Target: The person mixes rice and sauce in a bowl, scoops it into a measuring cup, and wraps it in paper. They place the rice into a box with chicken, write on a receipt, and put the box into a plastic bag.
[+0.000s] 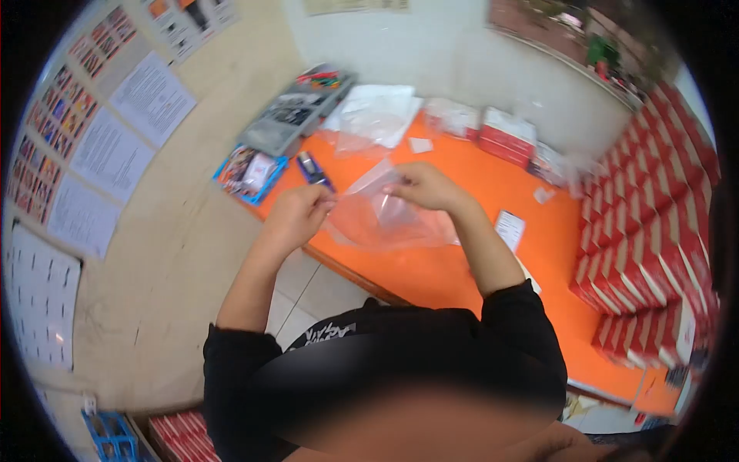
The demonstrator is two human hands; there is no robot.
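A clear plastic bag (392, 229) is stretched between my hands above the orange table (431, 277). My left hand (296, 215) pinches its left edge with closed fingers. On the other side, my right hand (426, 187) grips the bag near its upper part, thumb and fingers pressed together. Just beyond my left hand lies a purple tool with a metal part (312, 169), whose kind I cannot make out. A blue tray (269, 190) with small packets is at the table's left edge.
A grey compartment box (265, 137) with small parts stands at the back left, beside white sheets and plastic bags (377, 108). A red-and-white box (508, 137) is by the wall. Tall stacks of red boxes (643, 223) line the right. A white printed slip (509, 229) lies near my right forearm.
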